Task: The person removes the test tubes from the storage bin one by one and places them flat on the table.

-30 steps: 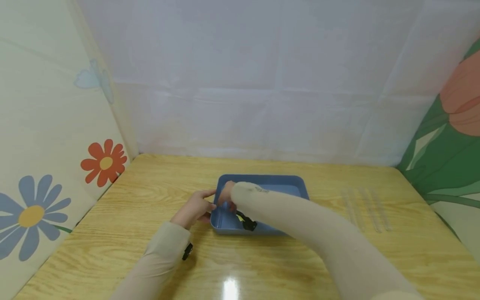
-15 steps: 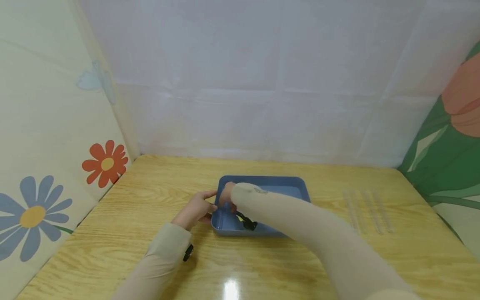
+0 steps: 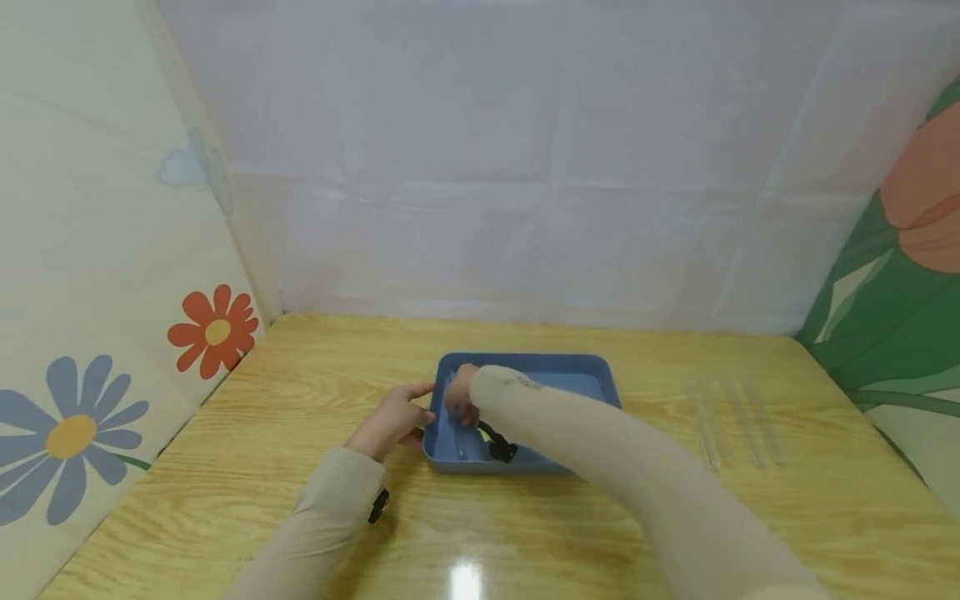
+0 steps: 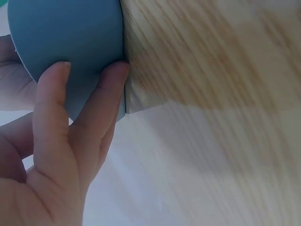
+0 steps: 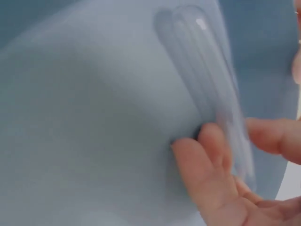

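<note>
My right hand (image 3: 461, 398) is inside the blue tray (image 3: 570, 364), near its left end. In the right wrist view, its thumb and fingers pinch a clear round-ended tube (image 5: 207, 61) low over the tray floor. A parallel pale outline runs beside that tube; whether it is a second tube or a reflection I cannot tell. The left hand (image 3: 390, 419) rests against the outside of the tray's left wall. Seen from the left wrist, its fairly straight fingers (image 4: 51, 108) touch the outer wall (image 4: 70, 28), with fingertips near the rim.
Several clear tubes (image 3: 742, 423) lie side by side on the wooden table (image 3: 322, 358), right of the tray. A black wrist device (image 3: 501, 450) on the right arm hangs over the tray. A white sheet (image 3: 420, 242) stands behind the table, with flower-printed cloths at both sides.
My right hand has shifted slightly right inside the tray, away from the left wall, and the tube has moved with it. The left hand stays against the tray.
</note>
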The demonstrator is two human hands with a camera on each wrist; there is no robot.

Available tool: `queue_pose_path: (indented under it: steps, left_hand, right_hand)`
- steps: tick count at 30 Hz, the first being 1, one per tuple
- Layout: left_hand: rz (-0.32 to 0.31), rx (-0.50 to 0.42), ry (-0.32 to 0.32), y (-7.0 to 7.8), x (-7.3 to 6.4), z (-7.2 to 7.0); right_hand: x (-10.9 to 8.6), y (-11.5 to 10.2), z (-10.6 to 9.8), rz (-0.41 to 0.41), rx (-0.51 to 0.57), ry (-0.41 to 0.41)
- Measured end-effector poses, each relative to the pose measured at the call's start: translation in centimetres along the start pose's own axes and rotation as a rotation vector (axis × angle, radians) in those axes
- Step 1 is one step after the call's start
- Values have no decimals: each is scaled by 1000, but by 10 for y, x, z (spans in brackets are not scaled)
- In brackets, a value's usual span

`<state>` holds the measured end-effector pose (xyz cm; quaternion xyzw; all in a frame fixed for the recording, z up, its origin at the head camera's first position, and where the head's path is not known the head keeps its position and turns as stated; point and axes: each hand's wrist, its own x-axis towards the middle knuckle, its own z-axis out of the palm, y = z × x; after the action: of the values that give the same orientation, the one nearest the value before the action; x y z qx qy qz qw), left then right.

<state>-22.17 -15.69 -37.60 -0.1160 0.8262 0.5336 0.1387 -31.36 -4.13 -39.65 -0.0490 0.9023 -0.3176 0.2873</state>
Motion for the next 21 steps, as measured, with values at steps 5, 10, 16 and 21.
queue_pose_path:
  steps: [5, 10, 16, 21]
  left_hand:
    - [11, -16, -7, 1, -2, 0]
    - [9, -7, -2, 1, -4, 0]
    - [4, 2, 15, 0, -2, 2]
    - [-1, -5, 22, -1, 0, 2]
  right_hand:
    - [-21, 0, -9, 9, 145, 9]
    - [-18, 10, -17, 30, 211, -19]
    - [-27, 19, -32, 29, 273, -40]
    - [-49, 22, -43, 0, 368, -68]
